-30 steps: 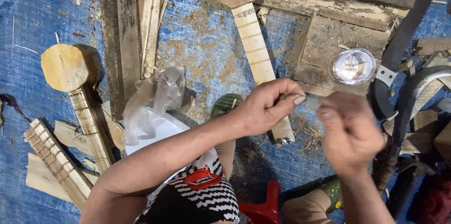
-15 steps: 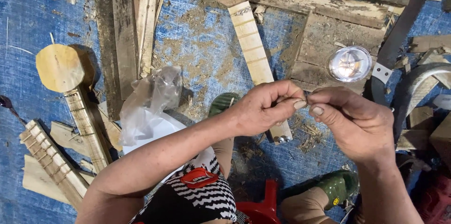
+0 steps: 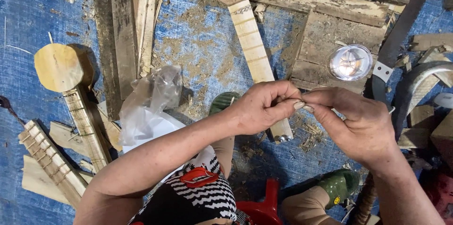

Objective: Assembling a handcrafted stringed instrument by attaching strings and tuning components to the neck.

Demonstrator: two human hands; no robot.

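Above the wooden neck (image 3: 257, 59), left hand (image 3: 264, 109) and right hand (image 3: 361, 126) meet fingertips, each grip pinched on something unseen.

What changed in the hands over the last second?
The right hand came in from the right until its fingertips met those of the left hand; what they pinch is too small to tell. The left hand, the wooden neck piece and the round tin stayed put.
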